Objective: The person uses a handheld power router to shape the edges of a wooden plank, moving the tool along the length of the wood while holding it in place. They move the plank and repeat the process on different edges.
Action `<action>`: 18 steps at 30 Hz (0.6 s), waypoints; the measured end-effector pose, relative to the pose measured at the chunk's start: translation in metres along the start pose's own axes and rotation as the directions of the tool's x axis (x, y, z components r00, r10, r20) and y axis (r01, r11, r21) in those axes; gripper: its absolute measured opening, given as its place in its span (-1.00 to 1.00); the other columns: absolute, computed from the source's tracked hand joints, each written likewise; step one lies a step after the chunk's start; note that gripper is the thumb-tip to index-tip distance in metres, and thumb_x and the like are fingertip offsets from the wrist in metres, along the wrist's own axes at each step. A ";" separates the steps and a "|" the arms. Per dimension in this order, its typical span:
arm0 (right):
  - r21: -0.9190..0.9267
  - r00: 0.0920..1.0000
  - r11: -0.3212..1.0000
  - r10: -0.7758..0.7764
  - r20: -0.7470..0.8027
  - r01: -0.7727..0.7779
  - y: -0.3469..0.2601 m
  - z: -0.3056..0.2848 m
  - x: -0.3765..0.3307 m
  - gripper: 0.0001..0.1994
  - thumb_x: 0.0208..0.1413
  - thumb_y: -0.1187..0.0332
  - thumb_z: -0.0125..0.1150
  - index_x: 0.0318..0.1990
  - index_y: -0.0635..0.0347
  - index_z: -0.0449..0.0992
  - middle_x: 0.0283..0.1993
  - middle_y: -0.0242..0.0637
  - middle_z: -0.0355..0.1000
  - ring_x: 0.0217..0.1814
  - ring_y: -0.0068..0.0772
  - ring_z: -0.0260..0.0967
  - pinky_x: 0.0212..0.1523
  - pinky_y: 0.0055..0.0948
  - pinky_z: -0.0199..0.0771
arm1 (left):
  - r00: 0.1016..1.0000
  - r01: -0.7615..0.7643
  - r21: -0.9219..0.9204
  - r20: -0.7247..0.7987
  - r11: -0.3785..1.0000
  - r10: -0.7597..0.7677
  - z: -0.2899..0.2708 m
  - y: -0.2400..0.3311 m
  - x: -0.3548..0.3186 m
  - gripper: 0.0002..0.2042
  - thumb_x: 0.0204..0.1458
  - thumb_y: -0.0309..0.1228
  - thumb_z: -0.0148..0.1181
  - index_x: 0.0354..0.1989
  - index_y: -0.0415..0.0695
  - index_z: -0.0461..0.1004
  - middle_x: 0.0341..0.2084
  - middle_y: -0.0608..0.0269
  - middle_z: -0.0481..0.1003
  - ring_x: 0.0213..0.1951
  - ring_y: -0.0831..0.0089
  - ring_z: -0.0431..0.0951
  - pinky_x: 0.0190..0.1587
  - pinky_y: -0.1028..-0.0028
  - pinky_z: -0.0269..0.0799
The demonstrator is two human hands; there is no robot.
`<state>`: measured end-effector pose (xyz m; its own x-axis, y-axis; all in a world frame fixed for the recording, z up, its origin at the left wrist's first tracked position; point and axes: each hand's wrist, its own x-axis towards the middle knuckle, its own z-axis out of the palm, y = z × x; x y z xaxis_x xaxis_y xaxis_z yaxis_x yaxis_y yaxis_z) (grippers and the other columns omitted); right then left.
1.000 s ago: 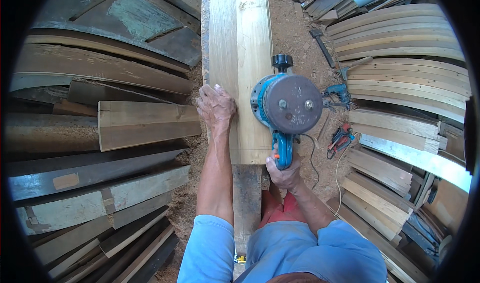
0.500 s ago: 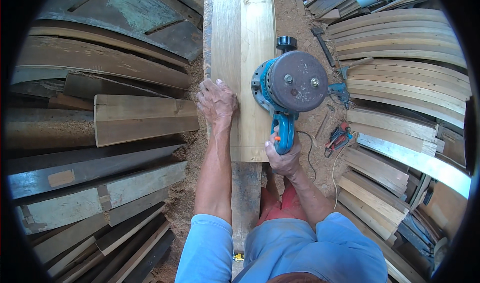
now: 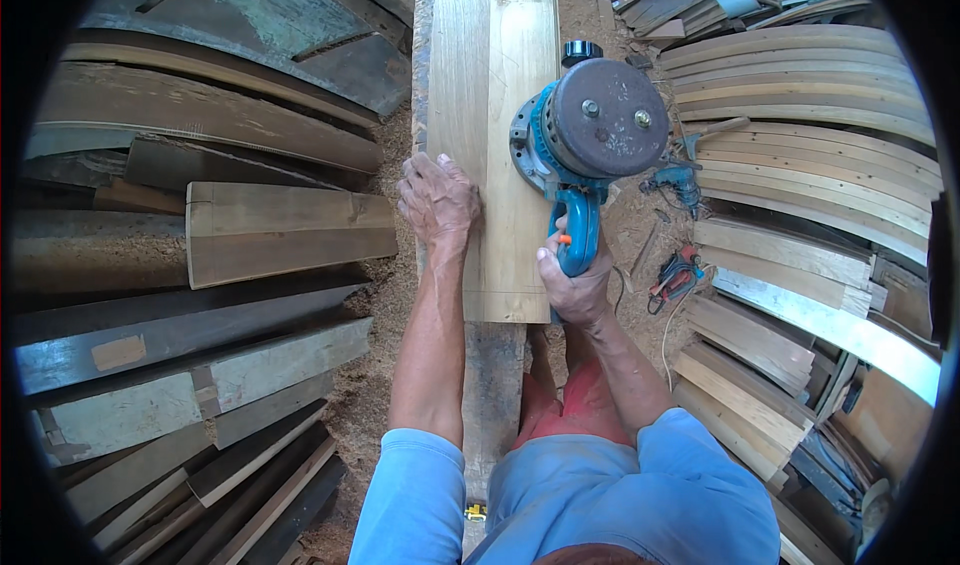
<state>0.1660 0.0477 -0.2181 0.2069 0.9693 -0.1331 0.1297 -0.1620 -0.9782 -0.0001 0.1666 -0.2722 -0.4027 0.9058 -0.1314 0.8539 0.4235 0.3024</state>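
Note:
A long pale wooden board (image 3: 511, 75) lies lengthwise on a narrow, worn workbench (image 3: 494, 365). At the board's left edge, my left hand (image 3: 438, 197) presses down with bent fingers curled over the edge and the thumb on top. My right hand (image 3: 583, 283) is wrapped round the rear handle of a teal electric router (image 3: 607, 115), near an orange button. The router's round base sits at the board's right edge, and its dark motor cap hangs out past that side. A black knob stands at its far end. The bit is hidden beneath the body.
Planks (image 3: 290, 230) are stacked along the left. Stacked curved boards (image 3: 800, 95) line the right side. A teal power drill (image 3: 676, 182) and a red-handled tool with a cord (image 3: 677, 275) lie on the shaving-covered floor to the right.
The router and my right hand have moved away from me along the board's right edge. My left hand stays at nearly the same spot on the left edge.

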 end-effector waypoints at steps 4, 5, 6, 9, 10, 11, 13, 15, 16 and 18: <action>0.014 1.000 1.000 -0.007 -0.013 0.008 -0.002 0.001 0.014 -0.59 0.06 0.47 0.36 0.07 0.31 0.42 -0.17 -0.27 0.45 -0.17 -0.52 0.44 -0.09 -0.42 0.51 | 0.994 0.028 -0.001 0.105 1.000 -0.028 -0.004 0.002 0.001 -0.57 0.36 -0.13 -0.07 0.16 -0.26 0.35 0.16 -0.12 0.42 0.17 -0.14 0.44 0.21 -0.09 0.34; 0.016 1.000 1.000 -0.010 -0.011 0.010 -0.003 0.001 0.018 -0.59 0.06 0.47 0.36 0.06 0.31 0.42 -0.20 -0.29 0.45 -0.19 -0.54 0.44 -0.10 -0.42 0.51 | 0.995 0.027 -0.002 0.096 1.000 -0.026 -0.003 0.002 0.001 -0.57 0.36 -0.13 -0.07 0.15 -0.26 0.35 0.16 -0.12 0.42 0.17 -0.14 0.44 0.21 -0.09 0.34; 0.021 1.000 1.000 -0.014 -0.006 0.014 -0.003 0.001 0.022 -0.60 0.06 0.47 0.36 0.06 0.31 0.42 -0.23 -0.31 0.44 -0.21 -0.55 0.43 -0.12 -0.43 0.50 | 0.996 0.027 -0.001 0.084 1.000 -0.027 -0.003 0.002 0.001 -0.57 0.36 -0.13 -0.07 0.15 -0.26 0.35 0.16 -0.12 0.42 0.17 -0.15 0.44 0.21 -0.10 0.34; 0.039 0.999 0.999 -0.031 -0.017 0.032 -0.005 0.004 0.039 -0.63 0.06 0.46 0.35 0.02 0.30 0.42 -0.31 -0.38 0.43 -0.28 -0.57 0.42 -0.16 -0.43 0.49 | 0.994 0.031 0.002 0.101 1.000 -0.031 -0.005 0.003 0.002 -0.57 0.36 -0.14 -0.07 0.16 -0.26 0.34 0.17 -0.13 0.42 0.17 -0.15 0.44 0.21 -0.10 0.34; 0.045 0.999 0.998 -0.037 -0.028 0.039 -0.007 0.004 0.046 -0.64 0.06 0.46 0.35 0.01 0.29 0.42 -0.34 -0.40 0.42 -0.30 -0.57 0.42 -0.17 -0.44 0.48 | 0.993 0.031 0.002 0.116 1.000 -0.031 -0.006 0.004 0.001 -0.57 0.36 -0.14 -0.07 0.16 -0.26 0.34 0.17 -0.13 0.42 0.18 -0.14 0.44 0.21 -0.10 0.34; 0.013 0.998 0.998 -0.061 -0.031 0.061 -0.008 0.003 0.054 -0.64 0.05 0.46 0.34 0.01 0.30 0.43 -0.35 -0.40 0.41 -0.31 -0.57 0.42 -0.18 -0.43 0.49 | 0.993 0.029 0.003 0.117 1.000 -0.029 -0.006 0.005 0.001 -0.56 0.36 -0.14 -0.07 0.17 -0.26 0.33 0.18 -0.13 0.42 0.18 -0.14 0.44 0.21 -0.10 0.34; -0.045 0.994 0.993 -0.107 -0.028 0.106 -0.013 0.004 0.073 -0.65 0.04 0.45 0.34 -0.01 0.30 0.44 -0.38 -0.40 0.40 -0.33 -0.56 0.42 -0.19 -0.43 0.49 | 0.993 0.032 0.010 0.113 0.999 -0.033 -0.004 0.002 0.002 -0.56 0.36 -0.14 -0.08 0.19 -0.27 0.33 0.19 -0.13 0.41 0.18 -0.14 0.43 0.22 -0.11 0.33; -0.054 0.989 0.987 -0.149 0.004 0.149 -0.017 0.005 0.095 -0.65 0.09 0.50 0.32 0.04 0.28 0.42 -0.33 -0.43 0.41 -0.30 -0.63 0.39 -0.19 -0.50 0.45 | 1.000 0.006 0.012 0.007 1.000 -0.006 0.005 -0.004 0.001 -0.62 0.35 -0.14 -0.07 0.06 -0.26 0.35 0.05 -0.16 0.47 0.11 -0.17 0.46 0.14 -0.11 0.37; -0.061 0.985 0.983 -0.171 0.014 0.171 -0.017 0.004 0.107 -0.64 0.12 0.53 0.31 0.07 0.27 0.41 -0.31 -0.45 0.41 -0.28 -0.67 0.37 -0.19 -0.53 0.43 | 0.999 -0.014 0.012 -0.043 1.000 0.015 0.007 -0.003 0.001 -0.64 0.34 -0.15 -0.06 -0.01 -0.25 0.36 -0.01 -0.17 0.50 0.08 -0.19 0.47 0.11 -0.11 0.39; -0.052 0.982 0.981 -0.189 0.011 0.189 -0.012 0.004 0.132 -0.65 0.12 0.52 0.31 0.06 0.27 0.42 -0.32 -0.44 0.42 -0.34 -0.66 0.39 -0.27 -0.53 0.46 | 0.998 -0.030 0.011 -0.047 0.999 0.030 0.008 -0.004 0.001 -0.65 0.34 -0.15 -0.06 -0.02 -0.25 0.35 -0.04 -0.18 0.50 0.05 -0.20 0.48 0.09 -0.11 0.39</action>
<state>0.1876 0.1788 -0.2243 0.1680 0.9844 0.0523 0.2172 0.0147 -0.9760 -0.0007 0.1660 -0.2813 -0.3916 0.9169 -0.0773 0.8693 0.3962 0.2956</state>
